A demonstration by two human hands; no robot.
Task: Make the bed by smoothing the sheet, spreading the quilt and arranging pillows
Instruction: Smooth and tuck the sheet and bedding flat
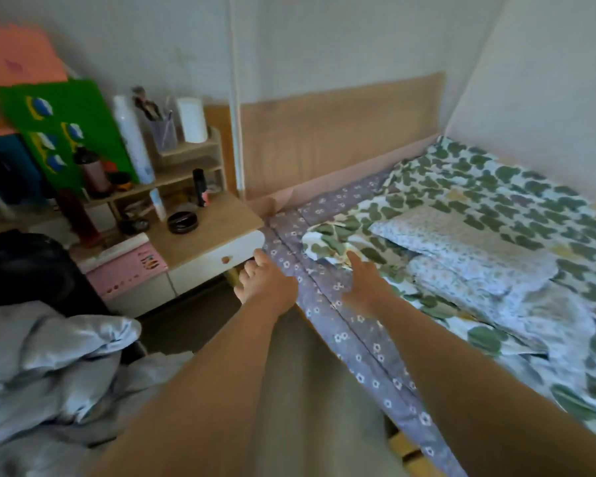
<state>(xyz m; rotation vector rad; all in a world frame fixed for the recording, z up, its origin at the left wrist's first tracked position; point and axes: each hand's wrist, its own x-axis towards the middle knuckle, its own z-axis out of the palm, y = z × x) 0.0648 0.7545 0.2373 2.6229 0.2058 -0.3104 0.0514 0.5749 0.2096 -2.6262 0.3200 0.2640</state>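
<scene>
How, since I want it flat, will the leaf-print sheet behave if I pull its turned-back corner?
The sheet is probably floppy: its corner lies crumpled and folded over. It looks thin and light, so it should lift easily. The pillow resting on it may drag along.

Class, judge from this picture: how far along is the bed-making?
Done: little; the leaf-print sheet covers most of the bed. In hand: the right hand and left hand reach toward its bunched near corner. Remaining: smoothing it, spreading the grey quilt heaped beside the bed, arranging the pillows lying mid-bed.
</scene>
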